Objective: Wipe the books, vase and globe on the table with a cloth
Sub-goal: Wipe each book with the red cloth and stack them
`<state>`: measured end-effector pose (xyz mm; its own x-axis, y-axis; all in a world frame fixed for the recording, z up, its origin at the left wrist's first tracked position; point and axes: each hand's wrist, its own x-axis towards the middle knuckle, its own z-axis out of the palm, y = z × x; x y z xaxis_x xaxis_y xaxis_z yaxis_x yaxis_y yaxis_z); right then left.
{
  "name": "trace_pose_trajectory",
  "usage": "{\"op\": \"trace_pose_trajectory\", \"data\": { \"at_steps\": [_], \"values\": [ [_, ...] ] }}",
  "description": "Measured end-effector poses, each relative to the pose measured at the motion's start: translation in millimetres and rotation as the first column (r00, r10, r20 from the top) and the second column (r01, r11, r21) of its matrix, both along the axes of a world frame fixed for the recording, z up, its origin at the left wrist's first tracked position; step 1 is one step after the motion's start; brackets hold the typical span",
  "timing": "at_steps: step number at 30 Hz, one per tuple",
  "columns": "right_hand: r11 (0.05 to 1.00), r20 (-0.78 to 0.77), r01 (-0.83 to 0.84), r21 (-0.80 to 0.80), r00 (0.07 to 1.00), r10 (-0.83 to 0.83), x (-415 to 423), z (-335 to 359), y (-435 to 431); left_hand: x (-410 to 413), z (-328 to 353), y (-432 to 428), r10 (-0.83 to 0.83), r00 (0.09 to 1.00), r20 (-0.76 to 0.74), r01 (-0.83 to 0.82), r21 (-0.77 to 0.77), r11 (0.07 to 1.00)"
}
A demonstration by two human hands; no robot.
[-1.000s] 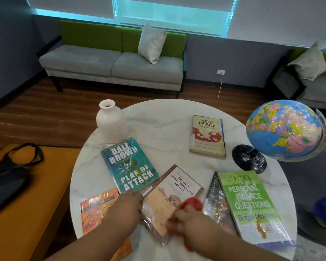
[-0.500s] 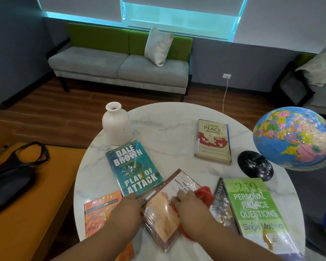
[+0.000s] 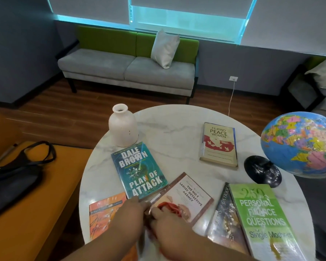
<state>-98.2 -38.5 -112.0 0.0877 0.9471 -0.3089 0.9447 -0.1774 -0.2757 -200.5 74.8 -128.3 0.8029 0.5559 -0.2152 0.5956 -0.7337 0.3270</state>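
Note:
On the round marble table (image 3: 177,129) the Ladies Detective Agency book (image 3: 193,194) lies in front of me. My right hand (image 3: 167,227) grips a red cloth (image 3: 167,206) and presses it onto the left part of this book's cover. My left hand (image 3: 128,215) holds the book's left edge. Around it lie a teal Dale Brown book (image 3: 139,170), an orange book (image 3: 104,213), a dark book (image 3: 224,219), a green finance book (image 3: 262,219) and the Filipino Peace Women book (image 3: 219,144). A white vase (image 3: 123,127) stands far left, a globe (image 3: 299,144) at the right.
The globe's black base (image 3: 262,171) sits near the green book. An orange bench (image 3: 36,204) with a black bag (image 3: 13,178) stands left of the table. A grey and green sofa (image 3: 128,72) is behind, with a cable (image 3: 231,98) hanging from a wall socket.
My right hand has slid the red cloth leftward across the detective book's cover, from its right edge to beside my left hand. The left hand stayed on the book's left edge.

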Motion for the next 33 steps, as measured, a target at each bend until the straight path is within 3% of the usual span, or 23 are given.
{"op": "trace_pose_trajectory", "data": {
  "at_steps": [4, 8, 12, 15, 18, 23, 25, 29, 31, 33],
  "values": [
    [0.999, 0.087, 0.054, -0.004, 0.995, -0.053, 29.0, -0.8, 17.7, 4.1, 2.4, 4.0, 0.015, 0.998, -0.066, -0.013, 0.020, 1.000],
    [0.950, 0.129, 0.308, -0.049, 0.945, -0.300, 64.8, 4.1, 17.8, 5.7, 1.0, 6.0, 0.040, 0.991, -0.127, -0.035, 0.040, 0.999],
    [0.982, 0.078, 0.173, -0.077, 0.983, -0.167, 32.2, 2.2, 20.2, 4.7, 1.7, 7.2, 0.050, 0.991, -0.123, -0.046, 0.033, 0.998],
    [0.990, 0.000, 0.142, -0.002, 0.990, -0.142, 31.3, -11.8, 18.7, 5.6, 3.4, 7.3, 0.070, 0.990, -0.122, -0.068, 0.013, 0.998],
    [0.949, -0.064, 0.311, 0.052, 0.949, -0.307, 60.5, -18.7, 19.5, 7.2, 3.6, 5.3, 0.070, 0.991, -0.115, -0.068, 0.015, 0.998],
    [0.855, 0.099, 0.518, -0.015, 0.852, -0.514, 102.5, -4.0, 19.1, 7.1, 5.2, 4.1, 0.073, 0.993, -0.096, -0.071, 0.015, 0.997],
    [0.872, 0.152, 0.488, -0.038, 0.865, -0.478, 97.0, 2.8, 20.7, 7.5, 5.1, 4.6, 0.075, 0.992, -0.100, -0.074, 0.012, 0.997],
    [0.968, 0.013, 0.243, -0.060, 0.970, -0.243, 67.0, -7.1, 15.0, 10.2, 7.1, 4.7, 0.083, 0.989, -0.120, -0.082, 0.015, 0.997],
    [0.965, -0.043, 0.260, -0.022, 0.964, -0.261, 76.4, -12.5, 14.6, 11.4, 8.0, 4.2, 0.086, 0.988, -0.130, -0.085, 0.017, 0.996],
    [0.923, -0.019, 0.385, 0.012, 0.923, -0.385, 98.4, -14.3, 18.5, 12.3, 8.3, 3.6, 0.085, 0.988, -0.128, -0.083, 0.022, 0.996]
  ]
}}
